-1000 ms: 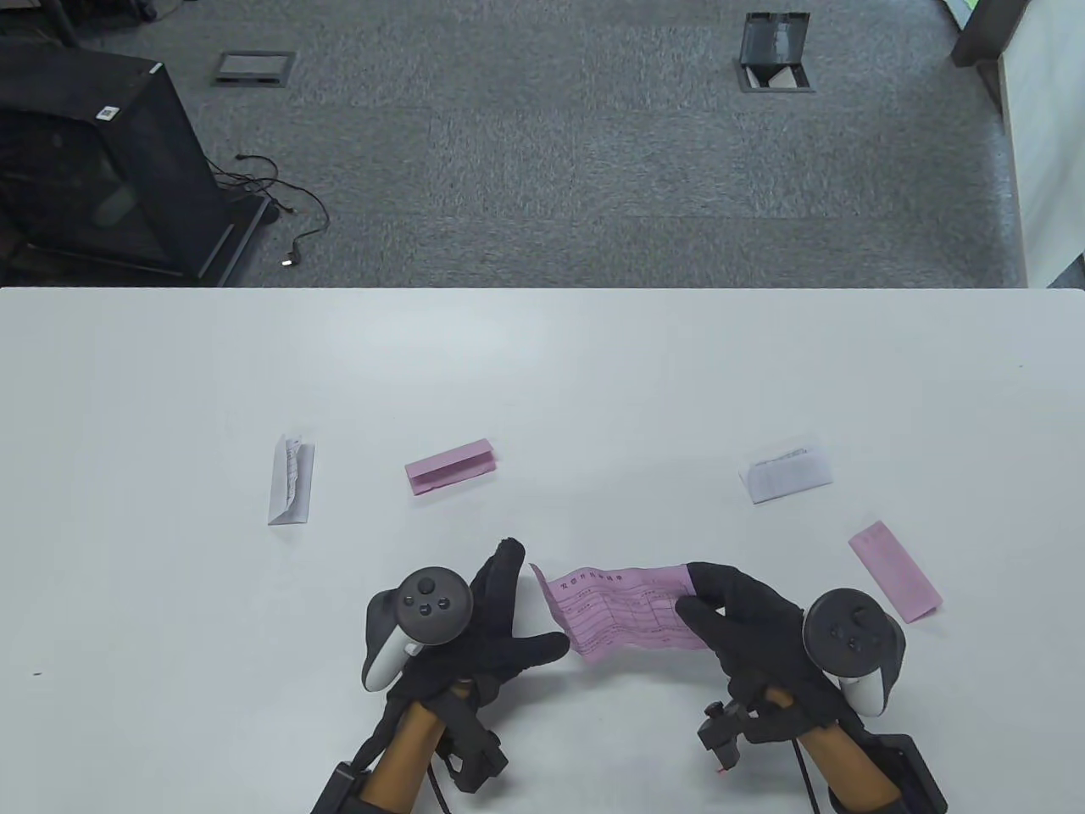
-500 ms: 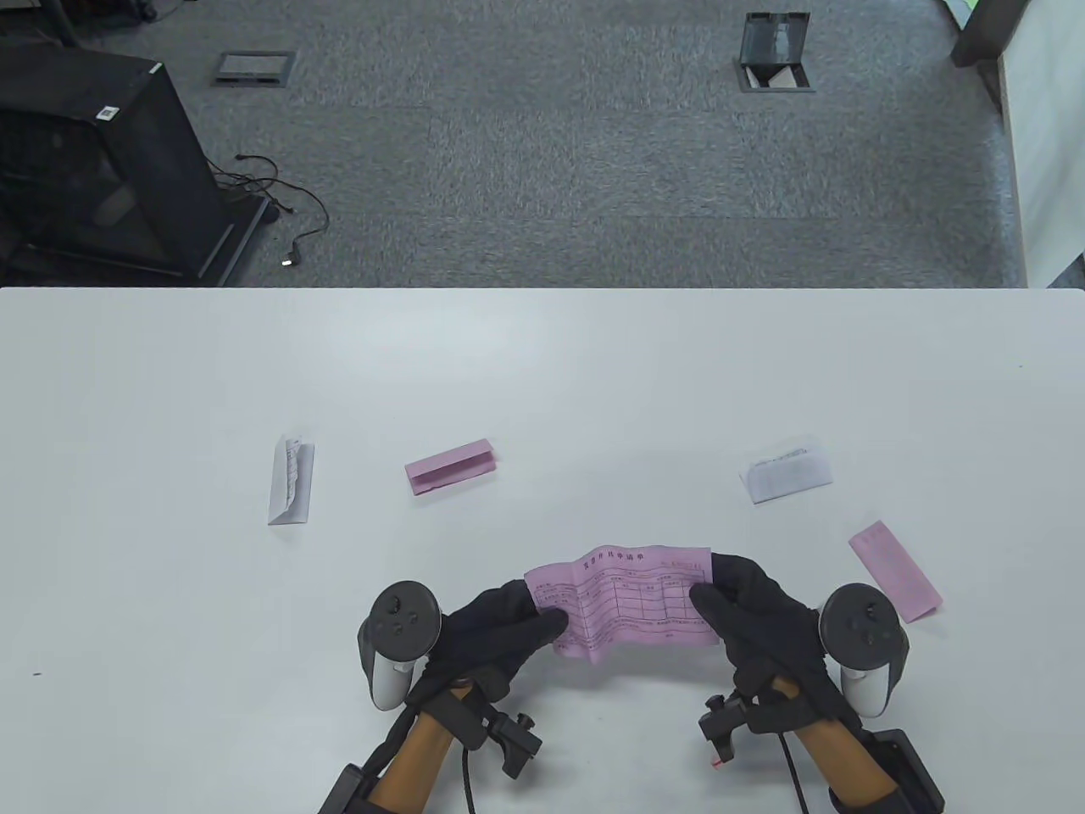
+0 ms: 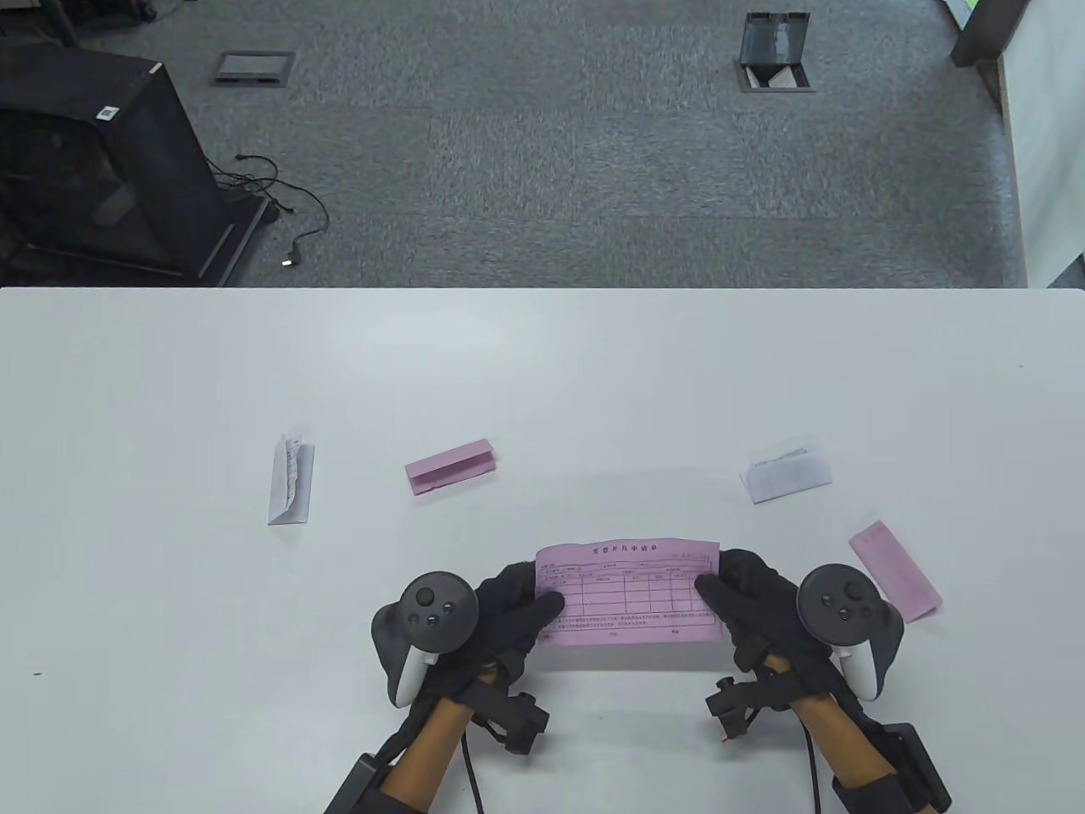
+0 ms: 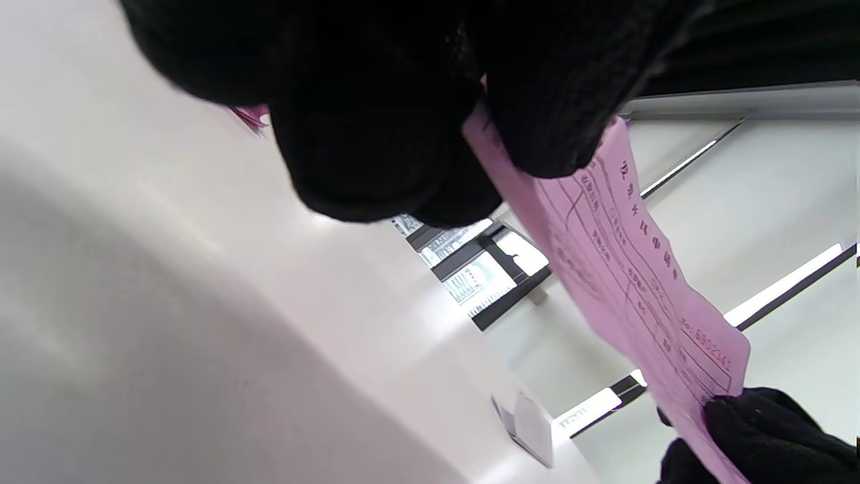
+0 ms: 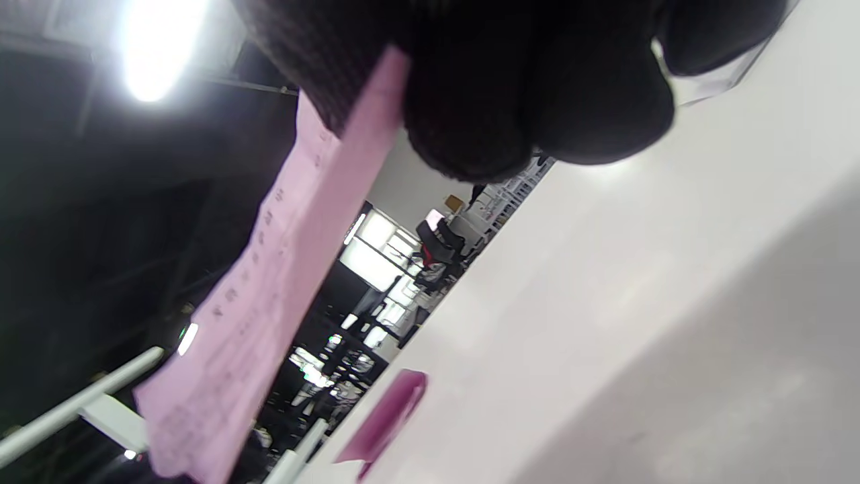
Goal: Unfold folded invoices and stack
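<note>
Table cam high up, looking down on white table (image 3: 542,381) and floor beyond. Wrist cams tilted, v. close under gloved fingers (image 4: 376,134), skimming low across tabletop. All three sharing the pink invoice (image 3: 627,595) (image 4: 625,269) (image 5: 269,289) btwn both hands

An unfolded pink invoice (image 3: 628,592) is being held open and nearly flat, printed grid facing up, at the table's (image 3: 542,373) near edge. Four folded invoices are lying farther in on the table: a white one (image 3: 291,480) far left, a pink one (image 3: 450,465) left of centre, a white one (image 3: 787,471) right, a pink one (image 3: 895,571) near right.
</note>
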